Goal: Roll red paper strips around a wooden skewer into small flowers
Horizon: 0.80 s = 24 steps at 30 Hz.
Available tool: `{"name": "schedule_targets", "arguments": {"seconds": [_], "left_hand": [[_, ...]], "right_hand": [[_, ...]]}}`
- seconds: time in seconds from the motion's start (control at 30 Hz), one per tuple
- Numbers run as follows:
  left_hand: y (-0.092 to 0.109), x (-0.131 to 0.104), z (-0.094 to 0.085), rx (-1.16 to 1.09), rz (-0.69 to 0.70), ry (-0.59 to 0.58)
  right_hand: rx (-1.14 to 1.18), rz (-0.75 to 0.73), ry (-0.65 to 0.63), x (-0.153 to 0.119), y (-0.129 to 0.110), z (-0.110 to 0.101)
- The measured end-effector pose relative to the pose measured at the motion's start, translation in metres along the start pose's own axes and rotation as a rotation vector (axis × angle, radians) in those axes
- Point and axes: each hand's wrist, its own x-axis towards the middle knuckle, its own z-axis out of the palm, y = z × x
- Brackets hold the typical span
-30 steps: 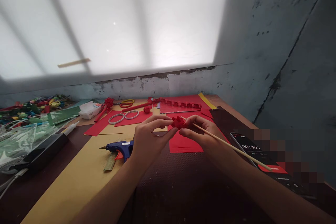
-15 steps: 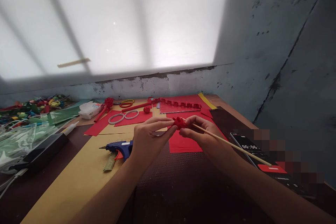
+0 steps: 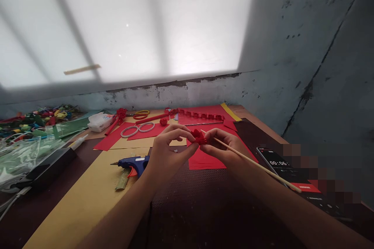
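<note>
A small red folded-paper flower [image 3: 200,137] is held in front of me, pinched between the thumb and fingers of my left hand [image 3: 169,153]. From the other side, my right hand [image 3: 229,149] is closed on a thin wooden stick [image 3: 254,163], with its fingertips also against the flower. The stick's tip lies close by the petals, and its long end slants down to the right over my wrist. Whether the tip touches the flower I cannot tell. Beneath both hands is a red paper sheet [image 3: 206,162].
A blue glue gun [image 3: 134,162] lies on tan card [image 3: 87,194] left of my hands. Behind are two pale rings [image 3: 129,131], a red bud [image 3: 163,121] and a curled red strip [image 3: 201,115]. A phone [image 3: 271,160] lies right, a black power strip [image 3: 46,167] left.
The red flower has turned slightly between my fingertips. My left fingers have bent into a higher arch, and the stick's long end has shifted slightly down.
</note>
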Motion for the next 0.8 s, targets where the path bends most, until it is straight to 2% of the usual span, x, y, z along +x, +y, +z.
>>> {"name": "schedule_targets", "arguments": {"seconds": [0.17,0.3,0.4,0.47,0.6,0.8], "left_hand": [[0.001,-0.001,-0.002,0.024,-0.020,-0.003],[-0.001,-0.001,-0.002,-0.115,-0.079,-0.054],[-0.004,0.000,-0.001,-0.229,-0.166,-0.079],[-0.004,0.001,-0.001,-0.274,-0.229,-0.093],[0.000,0.001,-0.002,-0.338,-0.325,-0.122],[0.003,0.002,-0.004,-0.400,-0.411,-0.098]], "right_hand": [[-0.091,-0.018,0.007,-0.001,-0.001,-0.001],[-0.148,-0.066,0.062,0.001,-0.002,-0.001],[-0.047,-0.155,0.183,0.004,-0.005,-0.006],[0.075,-0.196,0.208,0.005,-0.010,-0.011],[0.243,-0.111,0.095,0.004,-0.017,-0.018],[0.276,0.016,0.010,0.001,-0.014,-0.016]]}}
